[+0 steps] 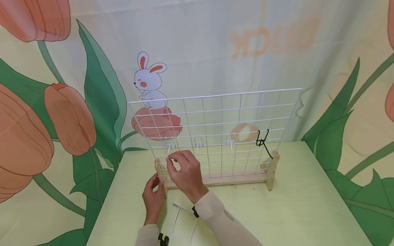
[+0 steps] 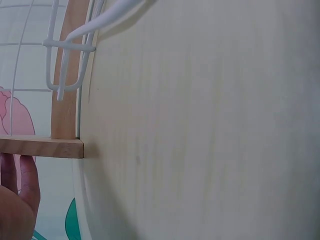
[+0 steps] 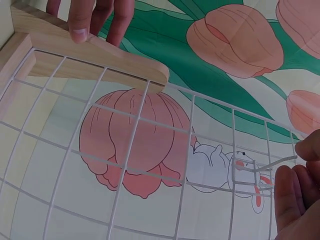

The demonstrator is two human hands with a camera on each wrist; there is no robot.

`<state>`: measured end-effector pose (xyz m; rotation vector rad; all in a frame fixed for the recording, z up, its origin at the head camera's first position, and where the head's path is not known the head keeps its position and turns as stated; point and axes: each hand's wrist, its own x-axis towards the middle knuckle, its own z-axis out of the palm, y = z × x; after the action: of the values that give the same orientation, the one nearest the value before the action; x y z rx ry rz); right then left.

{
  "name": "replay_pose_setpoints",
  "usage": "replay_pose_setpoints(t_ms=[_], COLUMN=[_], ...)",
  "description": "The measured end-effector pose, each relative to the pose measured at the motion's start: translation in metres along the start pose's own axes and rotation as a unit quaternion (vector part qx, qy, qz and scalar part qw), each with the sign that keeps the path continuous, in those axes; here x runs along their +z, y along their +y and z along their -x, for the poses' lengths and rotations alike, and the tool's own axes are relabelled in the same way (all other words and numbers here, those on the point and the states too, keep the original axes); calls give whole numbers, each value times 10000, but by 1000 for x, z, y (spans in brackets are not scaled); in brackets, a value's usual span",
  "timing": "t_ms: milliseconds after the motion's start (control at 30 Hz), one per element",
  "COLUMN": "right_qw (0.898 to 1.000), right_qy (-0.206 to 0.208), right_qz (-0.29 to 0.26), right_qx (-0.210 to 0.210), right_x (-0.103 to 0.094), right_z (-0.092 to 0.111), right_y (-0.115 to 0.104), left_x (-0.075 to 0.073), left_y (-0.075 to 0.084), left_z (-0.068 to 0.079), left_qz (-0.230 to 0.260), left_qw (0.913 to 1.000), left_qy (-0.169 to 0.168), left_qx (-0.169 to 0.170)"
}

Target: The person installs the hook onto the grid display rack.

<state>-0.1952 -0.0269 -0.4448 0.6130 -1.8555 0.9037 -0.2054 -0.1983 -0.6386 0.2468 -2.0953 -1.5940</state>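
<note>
On one wire grid: three white hooks, one black hook; two loose hooks below. My right hand pinches the leftmost; my left hand grips one wooden upright.

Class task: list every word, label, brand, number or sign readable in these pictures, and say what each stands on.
"DUCK": faint orange letters on the curtain, blurred and seemingly mirrored, so read right to left.
Too small to read: dark lettering on the right sleeve.
Unclear: an orange ring on the curtain; I cannot tell whether it is a letter.
No other text is legible.
</note>
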Motion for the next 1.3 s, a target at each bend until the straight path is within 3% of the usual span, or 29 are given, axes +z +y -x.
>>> replay_pose_setpoints(t_ms=[667, 967, 1300], right_qw=[9939, 9868, 9793], right_qy=[-547, -981, -1306], right_qz=[-534, -501, -238], right_qx=[789, 1186, 1525], right_x=[-37, -56, -74], right_z=[35, 71, 118], right_y=[7, 23, 42], left_x=[-4, -2, -1], left_y=[2, 5, 6], left_z=[3, 3, 3], left_qz=[-35, 86, 56], left_qw=[9999, 9999, 9999], left_qy=[-69, -52, -90], left_qx=[-76, 67, -20])
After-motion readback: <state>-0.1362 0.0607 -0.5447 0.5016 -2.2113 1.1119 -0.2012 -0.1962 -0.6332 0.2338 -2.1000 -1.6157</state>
